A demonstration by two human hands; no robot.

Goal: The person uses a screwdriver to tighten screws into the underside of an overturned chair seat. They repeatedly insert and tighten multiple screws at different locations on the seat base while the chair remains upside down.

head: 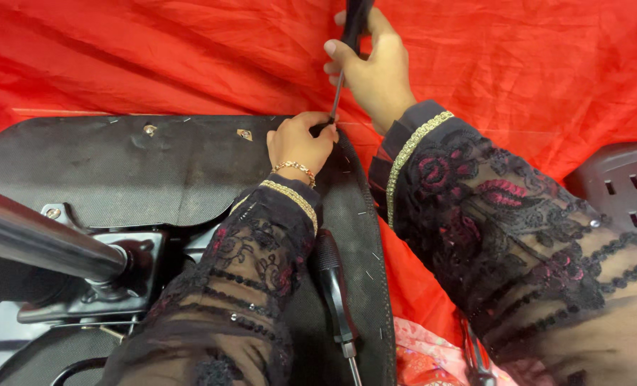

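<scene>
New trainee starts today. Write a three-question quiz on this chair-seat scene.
1. True or false: the right hand grips a screwdriver by its handle.
2. Where does the left hand rest?
A. on the metal column
B. at the screwdriver tip, on the seat underside
C. on the red cloth
3. What lies beside the left sleeve on the seat?

Key
1. True
2. B
3. A second screwdriver with a black handle

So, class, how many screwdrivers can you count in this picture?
2: one screwdriver gripped in the right hand, another screwdriver lying on the upturned chair seat. Sleeves may hide more.
</scene>
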